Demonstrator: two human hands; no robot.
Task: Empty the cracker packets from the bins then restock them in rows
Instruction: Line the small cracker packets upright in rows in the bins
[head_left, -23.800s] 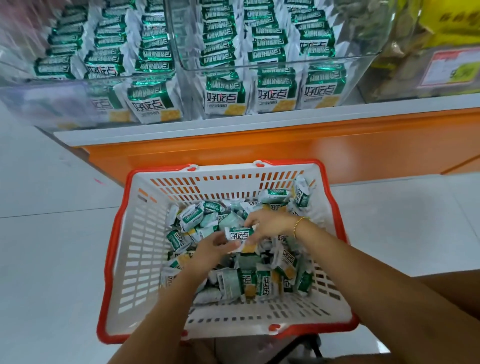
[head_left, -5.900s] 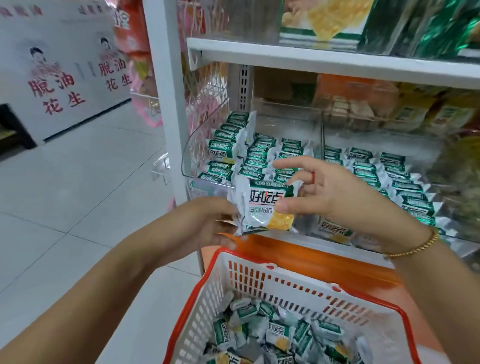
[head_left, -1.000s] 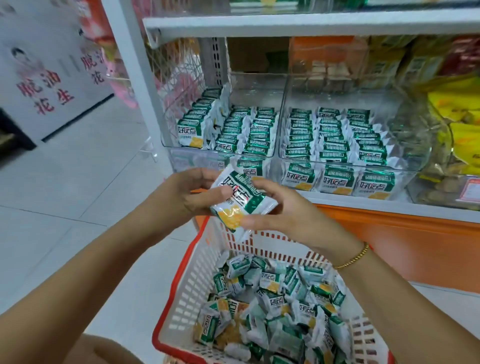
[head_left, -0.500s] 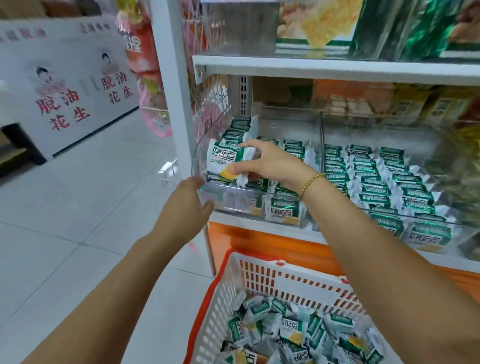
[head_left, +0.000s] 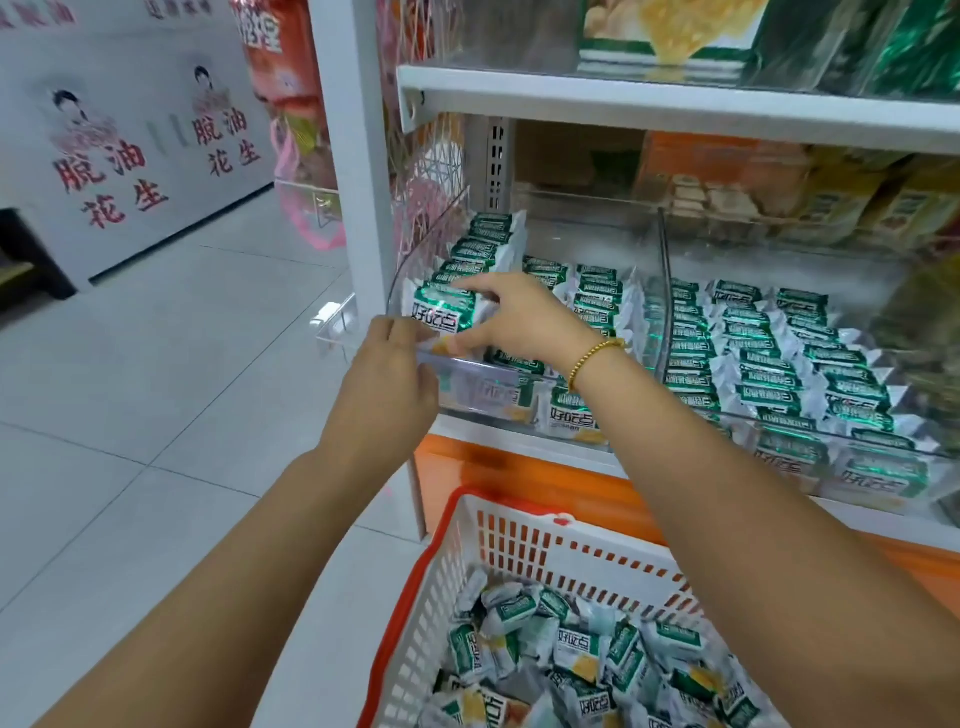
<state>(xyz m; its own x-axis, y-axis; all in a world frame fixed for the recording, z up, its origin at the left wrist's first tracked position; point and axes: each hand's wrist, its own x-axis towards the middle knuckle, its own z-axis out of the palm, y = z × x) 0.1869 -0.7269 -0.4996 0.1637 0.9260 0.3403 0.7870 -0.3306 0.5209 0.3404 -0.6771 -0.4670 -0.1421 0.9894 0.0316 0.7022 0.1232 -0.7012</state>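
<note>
The right hand (head_left: 524, 317) pinches a green-and-white cracker packet (head_left: 441, 312) by its top edge at the front of the left clear bin (head_left: 483, 371), at 11 o'clock from the red-rimmed basket (head_left: 519, 540). The left hand (head_left: 389, 384) rests curled on the bin's front lip, its fingers holding nothing that I can see. The packet looks light, slick and crinkly, with brittle crackers inside, so a gentle grip on the sealed edges seems wisest.

The floor (head_left: 156, 374) is covered with large pale grey tiles, glossy under soft, even light. At the far left stands a white wall panel (head_left: 124, 130) with red Chinese characters and two small drawn figures. A white metal shelving unit (head_left: 675, 106) fills the right side, above an orange base (head_left: 519, 467).
</note>
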